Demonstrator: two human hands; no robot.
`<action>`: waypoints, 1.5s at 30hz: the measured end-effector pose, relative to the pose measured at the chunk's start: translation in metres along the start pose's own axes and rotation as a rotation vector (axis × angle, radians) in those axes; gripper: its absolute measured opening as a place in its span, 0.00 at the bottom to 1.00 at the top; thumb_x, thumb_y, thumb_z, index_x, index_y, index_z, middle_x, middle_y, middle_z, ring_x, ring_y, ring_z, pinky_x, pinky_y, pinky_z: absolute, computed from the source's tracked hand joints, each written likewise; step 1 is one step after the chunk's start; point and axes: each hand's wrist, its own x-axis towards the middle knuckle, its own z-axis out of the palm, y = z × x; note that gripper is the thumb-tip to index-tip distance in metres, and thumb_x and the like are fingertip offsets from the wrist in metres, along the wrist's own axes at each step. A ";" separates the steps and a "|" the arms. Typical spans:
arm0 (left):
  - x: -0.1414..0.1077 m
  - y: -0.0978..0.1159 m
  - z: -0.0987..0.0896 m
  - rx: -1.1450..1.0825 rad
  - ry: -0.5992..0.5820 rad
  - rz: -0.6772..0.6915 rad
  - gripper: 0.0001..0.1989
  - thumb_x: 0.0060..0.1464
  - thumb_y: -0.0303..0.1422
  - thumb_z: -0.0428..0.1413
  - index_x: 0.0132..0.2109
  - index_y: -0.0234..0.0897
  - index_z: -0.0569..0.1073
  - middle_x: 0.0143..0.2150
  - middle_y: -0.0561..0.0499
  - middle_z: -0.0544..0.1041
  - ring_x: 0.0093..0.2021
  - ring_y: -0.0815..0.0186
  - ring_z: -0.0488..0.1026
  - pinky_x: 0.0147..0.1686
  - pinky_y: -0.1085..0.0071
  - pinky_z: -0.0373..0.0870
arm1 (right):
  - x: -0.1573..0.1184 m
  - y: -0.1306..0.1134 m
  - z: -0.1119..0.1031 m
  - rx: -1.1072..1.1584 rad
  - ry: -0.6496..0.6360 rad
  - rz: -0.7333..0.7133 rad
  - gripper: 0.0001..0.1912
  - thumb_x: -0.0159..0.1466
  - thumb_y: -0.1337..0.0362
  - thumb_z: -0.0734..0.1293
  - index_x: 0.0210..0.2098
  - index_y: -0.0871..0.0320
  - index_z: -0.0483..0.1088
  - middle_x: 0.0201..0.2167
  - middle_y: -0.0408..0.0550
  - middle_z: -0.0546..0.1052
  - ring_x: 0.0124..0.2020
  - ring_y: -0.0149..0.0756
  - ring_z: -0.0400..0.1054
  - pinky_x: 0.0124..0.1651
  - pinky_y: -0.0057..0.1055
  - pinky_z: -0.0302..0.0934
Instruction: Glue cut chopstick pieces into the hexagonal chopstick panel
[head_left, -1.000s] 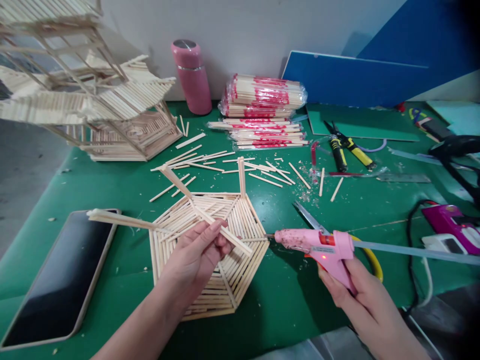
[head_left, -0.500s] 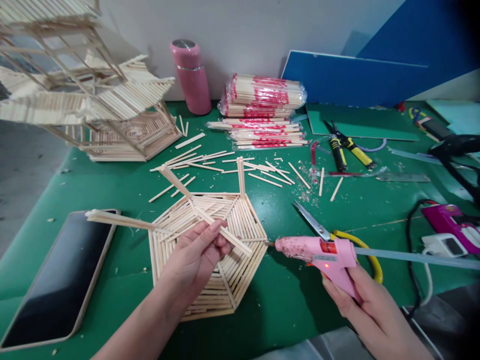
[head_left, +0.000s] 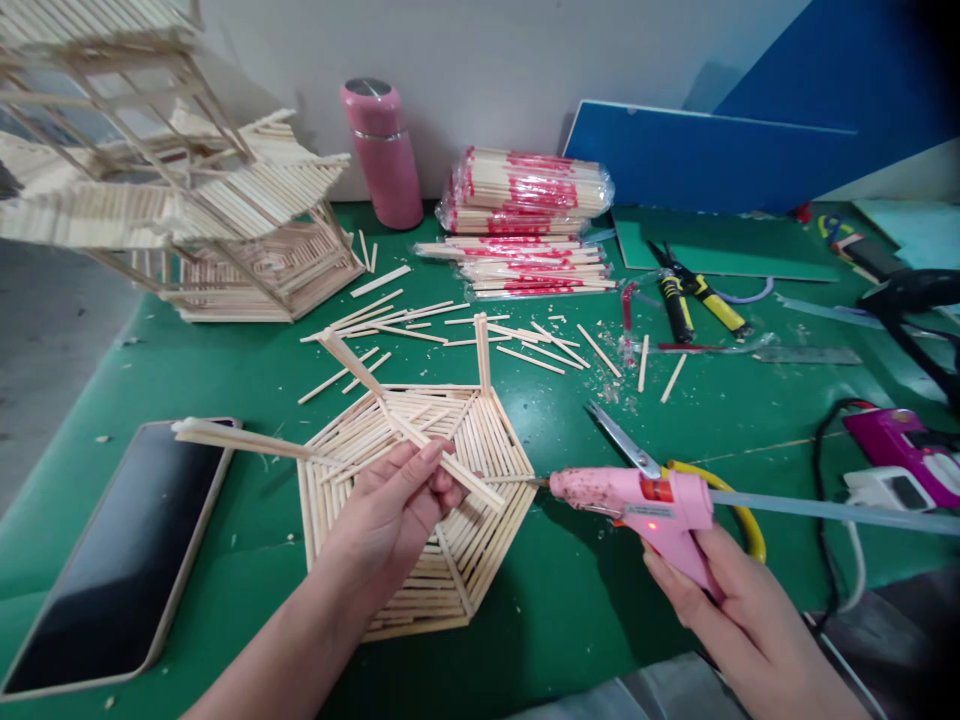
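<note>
My left hand [head_left: 405, 500] is closed on a short bundle of wooden sticks [head_left: 476, 484], held over a polygonal base [head_left: 487, 570] made of glued sticks. Three stick posts rise from the base: a left post [head_left: 240, 440], a back post [head_left: 352, 365] and a right post [head_left: 482, 355]. In my right hand [head_left: 720, 600] is a pink hot glue gun [head_left: 637, 500], its red light lit and a clear glue stick [head_left: 825, 510] in its rear. The gun's nozzle is at the right corner of the base; whether it touches is hard to tell.
A phone [head_left: 120, 550] lies at left, scissors [head_left: 630, 445] behind the glue gun. Cut sticks [head_left: 420, 325] are scattered behind the base. Farther back are a stick-built model [head_left: 247, 200], a pink flask [head_left: 384, 160], wrapped chopsticks [head_left: 532, 200] and pliers [head_left: 697, 295].
The glue gun has shifted very slightly upward, its nozzle still at the base's right corner. My left hand and the sticks in it have stayed in place.
</note>
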 end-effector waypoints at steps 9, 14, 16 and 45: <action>0.001 -0.002 0.001 0.001 0.017 -0.002 0.05 0.40 0.26 0.61 0.29 0.28 0.75 0.16 0.54 0.67 0.19 0.73 0.64 0.22 0.76 0.65 | 0.002 -0.003 0.006 0.083 -0.003 0.033 0.13 0.60 0.60 0.59 0.42 0.56 0.65 0.18 0.40 0.67 0.17 0.30 0.60 0.17 0.23 0.55; -0.001 -0.001 0.001 -0.002 0.029 0.001 0.05 0.39 0.26 0.61 0.28 0.28 0.75 0.16 0.54 0.67 0.19 0.73 0.64 0.22 0.77 0.64 | -0.003 0.003 0.005 0.056 -0.016 0.063 0.14 0.60 0.60 0.59 0.45 0.56 0.63 0.23 0.43 0.71 0.17 0.30 0.61 0.18 0.24 0.57; -0.001 -0.001 0.001 -0.003 0.026 0.003 0.05 0.39 0.26 0.62 0.28 0.28 0.75 0.16 0.54 0.67 0.19 0.74 0.64 0.22 0.77 0.64 | -0.004 0.006 0.003 0.028 -0.036 0.034 0.14 0.60 0.61 0.59 0.45 0.55 0.63 0.22 0.42 0.71 0.17 0.30 0.60 0.17 0.24 0.57; 0.003 -0.003 -0.001 0.002 0.009 0.020 0.06 0.40 0.27 0.61 0.29 0.28 0.75 0.16 0.54 0.67 0.20 0.73 0.64 0.23 0.76 0.64 | 0.003 0.008 -0.004 -0.039 -0.074 -0.143 0.15 0.61 0.65 0.59 0.48 0.55 0.62 0.37 0.49 0.76 0.33 0.36 0.72 0.33 0.24 0.66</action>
